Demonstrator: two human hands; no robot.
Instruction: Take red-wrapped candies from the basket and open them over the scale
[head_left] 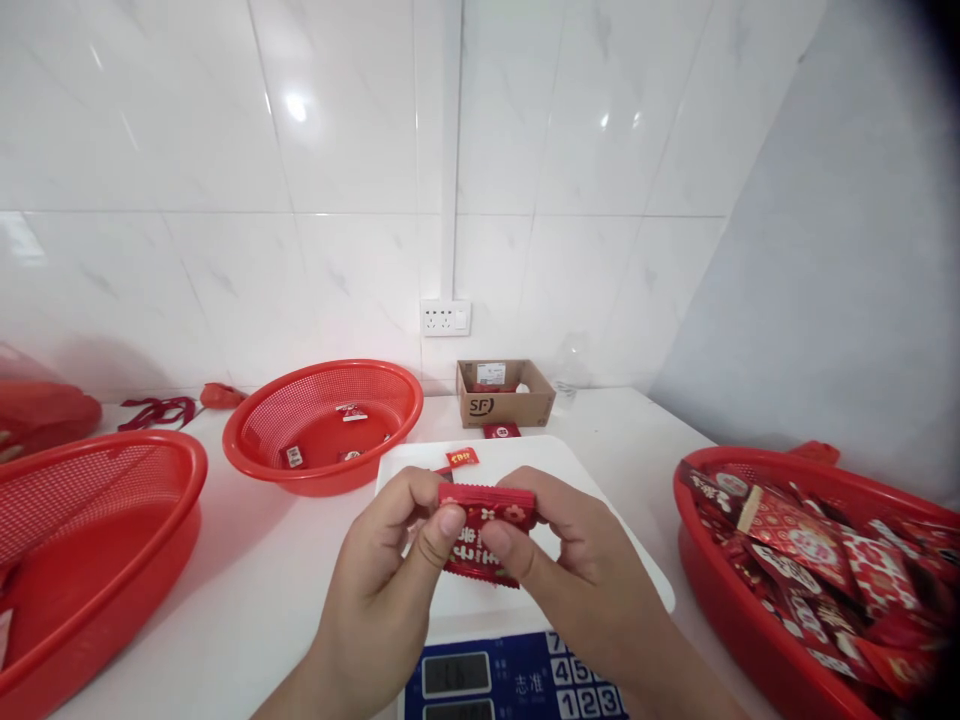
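packet (474, 548), glossy red, rectangular (saw-toothed edges)

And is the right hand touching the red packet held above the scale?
Touching: the head view shows the right hand with its thumb resting on the red packet.

We pinch a red packet (474, 545) between our left hand (375, 570) and right hand (592, 570), both thumbs on its printed face. It is above a scale with a white platform (540, 455) and a blue keypad panel (529, 690); a small orange-red packet (463, 457) lies toward the platform's far edge. To our right we see a red basket (705, 590) heaped with packets; far left, a mesh basket (259, 425) holding a few. A cardboard box (499, 408) stands by the far wall (360, 280).
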